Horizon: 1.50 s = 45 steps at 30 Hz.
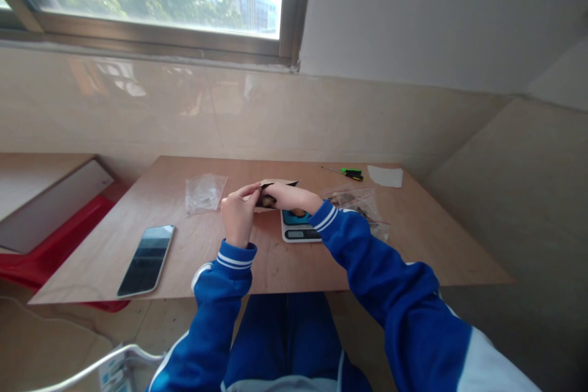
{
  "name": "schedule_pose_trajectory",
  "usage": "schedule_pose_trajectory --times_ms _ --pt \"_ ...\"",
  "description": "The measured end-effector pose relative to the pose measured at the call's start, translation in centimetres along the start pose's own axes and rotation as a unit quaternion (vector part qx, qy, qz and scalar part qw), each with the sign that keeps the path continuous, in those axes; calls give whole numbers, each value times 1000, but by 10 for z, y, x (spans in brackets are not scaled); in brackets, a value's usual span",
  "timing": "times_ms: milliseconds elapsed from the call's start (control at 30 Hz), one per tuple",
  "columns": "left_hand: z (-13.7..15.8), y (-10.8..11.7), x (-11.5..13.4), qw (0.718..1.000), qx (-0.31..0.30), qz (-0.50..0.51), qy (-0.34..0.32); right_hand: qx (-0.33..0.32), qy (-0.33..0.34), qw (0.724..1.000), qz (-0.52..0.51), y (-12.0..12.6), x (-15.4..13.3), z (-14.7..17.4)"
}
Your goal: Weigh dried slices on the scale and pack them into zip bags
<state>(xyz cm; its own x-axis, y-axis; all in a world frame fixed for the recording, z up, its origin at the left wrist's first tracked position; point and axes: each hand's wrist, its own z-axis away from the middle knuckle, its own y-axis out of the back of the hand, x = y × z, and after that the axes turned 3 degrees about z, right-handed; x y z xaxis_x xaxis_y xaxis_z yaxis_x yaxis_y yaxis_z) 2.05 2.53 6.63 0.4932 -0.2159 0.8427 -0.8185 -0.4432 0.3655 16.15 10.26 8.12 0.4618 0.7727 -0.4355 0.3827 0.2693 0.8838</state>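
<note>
My left hand [239, 211] is closed on the edge of a small tan paper-like pouch [266, 209] with a dark inside, its thumb and fingers pinching the left side. Into the pouch's opening reaches my right hand [294, 197], so its fingertips are hidden. Whether they grip anything I cannot tell. Just below and behind the right wrist sits a small white digital scale [287, 236] with a blue top and a dark display, partly covered by the hand and sleeve. Something orange-brown shows on its blue top.
A clear plastic bag [206, 192] lies left of the hands, and a phone [147, 260] nearer the left front edge. Clear bags with small parts [362, 201] lie right. Behind them are green-and-black screwdrivers [351, 171] and a white paper piece [384, 176].
</note>
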Motion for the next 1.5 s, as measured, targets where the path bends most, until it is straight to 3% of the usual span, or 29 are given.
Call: schedule_pose_trajectory --times_ms 133,333,500,600,667,800,933,1200,1333,1500 --pt "-6 1 0 1000 1 1 9 -6 20 1000 -19 29 -23 22" --pt "-16 4 4 1000 7 2 15 130 -38 986 -97 49 -24 48" --pt "-31 2 5 1000 16 -19 7 248 -88 930 -258 40 5 66" --pt "-42 3 5 999 25 -42 11 332 -118 886 -301 28 32 82" --pt "-47 5 3 998 29 -48 16 356 -148 872 -301 16 51 92" --pt "-51 6 1 998 34 -54 24 321 -210 894 -229 -16 82 99" --pt "-50 5 0 997 38 -59 25 250 -229 927 -163 -39 91 85" --pt "-48 7 0 998 23 -46 21 175 -213 956 -105 -39 79 80" --pt "-48 6 1 999 22 -41 20 189 -206 955 -100 -37 87 95" --pt "-49 8 4 998 26 -49 33 271 -249 920 -136 -42 115 106"
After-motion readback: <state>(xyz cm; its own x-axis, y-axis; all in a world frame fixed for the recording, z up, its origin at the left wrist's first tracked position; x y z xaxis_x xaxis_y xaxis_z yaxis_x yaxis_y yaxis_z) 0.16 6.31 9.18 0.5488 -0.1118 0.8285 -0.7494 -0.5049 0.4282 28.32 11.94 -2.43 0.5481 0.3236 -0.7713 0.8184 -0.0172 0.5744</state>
